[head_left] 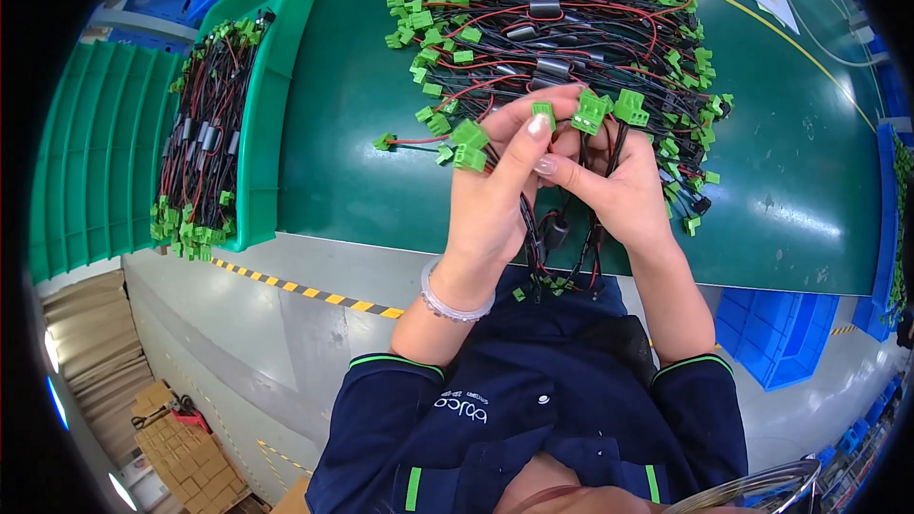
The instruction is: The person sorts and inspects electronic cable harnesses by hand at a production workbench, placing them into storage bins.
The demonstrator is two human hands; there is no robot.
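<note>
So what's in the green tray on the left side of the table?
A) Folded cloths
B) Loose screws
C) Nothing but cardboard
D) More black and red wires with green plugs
D: the green tray holds a bundle of black and red wires with small green plugs at their ends.

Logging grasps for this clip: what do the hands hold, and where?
Both the left hand and right hand grip a wire harness bundle just below its green connectors.

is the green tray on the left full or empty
Full: the green tray holds a heap of wire harnesses that spills over its near end.
</note>
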